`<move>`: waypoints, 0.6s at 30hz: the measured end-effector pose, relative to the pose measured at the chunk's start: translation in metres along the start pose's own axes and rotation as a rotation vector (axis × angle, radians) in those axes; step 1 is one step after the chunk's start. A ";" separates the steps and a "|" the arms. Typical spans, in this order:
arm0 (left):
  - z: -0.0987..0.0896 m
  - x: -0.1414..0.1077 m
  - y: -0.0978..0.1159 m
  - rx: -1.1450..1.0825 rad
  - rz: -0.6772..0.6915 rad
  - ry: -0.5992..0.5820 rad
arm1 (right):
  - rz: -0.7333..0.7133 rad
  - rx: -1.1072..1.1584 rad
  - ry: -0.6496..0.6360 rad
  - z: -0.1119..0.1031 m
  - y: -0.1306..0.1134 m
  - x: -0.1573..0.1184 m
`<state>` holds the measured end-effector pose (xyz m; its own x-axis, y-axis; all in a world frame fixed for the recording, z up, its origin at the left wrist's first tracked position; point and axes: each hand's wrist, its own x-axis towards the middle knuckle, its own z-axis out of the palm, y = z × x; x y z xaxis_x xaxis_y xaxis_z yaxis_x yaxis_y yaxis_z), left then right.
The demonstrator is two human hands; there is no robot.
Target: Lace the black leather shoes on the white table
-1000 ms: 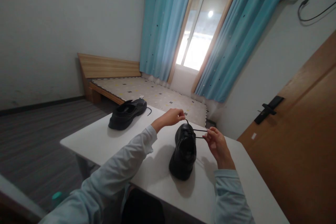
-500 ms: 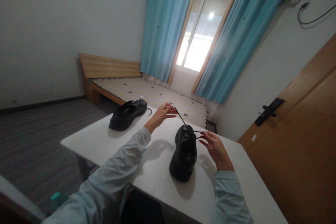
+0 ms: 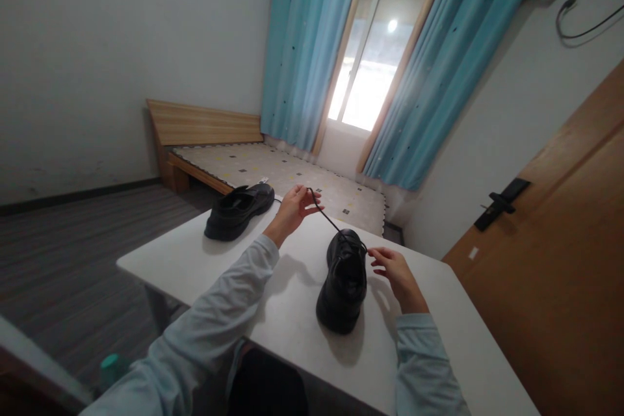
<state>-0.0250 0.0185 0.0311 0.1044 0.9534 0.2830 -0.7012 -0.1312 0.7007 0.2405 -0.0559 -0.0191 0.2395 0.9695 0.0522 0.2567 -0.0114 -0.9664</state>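
A black shoe (image 3: 342, 286) stands on the white table (image 3: 287, 312), its heel toward me and its toe pointing away. Up and to the left of it, my left hand (image 3: 295, 209) pinches a black shoelace (image 3: 325, 216) that runs taut to the shoe's front. Close by the shoe's right side, my right hand (image 3: 391, 268) has thumb and finger closed on a short bit of lace at the eyelets. A second black shoe (image 3: 238, 211) lies at the table's far left, partly unlaced, with a lace end beside it.
Beyond the table is a bed (image 3: 292, 172) with a patterned mattress and wooden headboard. A wooden door (image 3: 550, 260) with a black handle is on the right. Blue curtains (image 3: 312, 45) flank the window. A green-capped object (image 3: 110, 369) shows at lower left.
My left hand has moved a little left, drawing the lace out longer. My right hand has come in closer to the shoe, and its lace loop looks shorter.
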 end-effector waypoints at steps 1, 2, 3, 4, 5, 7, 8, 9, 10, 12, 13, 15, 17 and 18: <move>0.000 -0.001 0.003 -0.007 0.007 0.005 | -0.020 -0.006 0.032 0.001 -0.001 0.001; -0.001 -0.002 0.007 -0.012 0.012 0.009 | -0.052 -0.013 0.064 0.003 -0.002 0.001; -0.002 -0.002 0.010 -0.016 0.016 0.007 | -0.094 -0.023 0.090 0.005 -0.003 0.001; -0.003 -0.003 0.013 -0.021 0.023 -0.002 | -0.145 -0.035 0.105 0.007 -0.006 0.000; -0.004 -0.003 0.015 -0.025 0.033 -0.017 | -0.208 -0.054 0.118 0.009 -0.008 -0.002; -0.007 -0.002 0.017 -0.030 0.058 -0.050 | -0.344 -0.108 0.111 0.015 -0.015 -0.007; -0.009 -0.002 0.017 -0.026 0.071 -0.059 | -0.396 -0.128 0.088 0.019 -0.018 -0.010; -0.009 -0.001 0.016 -0.018 0.084 -0.060 | -0.433 -0.147 0.066 0.022 -0.021 -0.013; -0.010 -0.001 0.015 -0.007 0.095 -0.058 | -0.468 -0.166 0.046 0.026 -0.023 -0.016; -0.011 0.000 0.013 0.019 0.113 -0.052 | -0.529 -0.228 0.003 0.031 -0.026 -0.021; -0.011 0.000 0.012 0.036 0.125 -0.054 | -0.550 -0.256 -0.004 0.033 -0.025 -0.022; -0.012 0.001 0.009 0.087 0.152 -0.067 | -0.572 -0.298 0.000 0.035 -0.024 -0.022; -0.012 0.002 0.006 0.173 0.172 -0.088 | -0.578 -0.324 0.020 0.036 -0.022 -0.020; -0.012 0.002 0.004 0.233 0.177 -0.104 | -0.580 -0.337 0.027 0.036 -0.021 -0.020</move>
<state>-0.0366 0.0235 0.0265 0.0748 0.8790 0.4709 -0.5355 -0.3630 0.7626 0.1965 -0.0657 -0.0088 -0.0031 0.8353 0.5499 0.6283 0.4294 -0.6487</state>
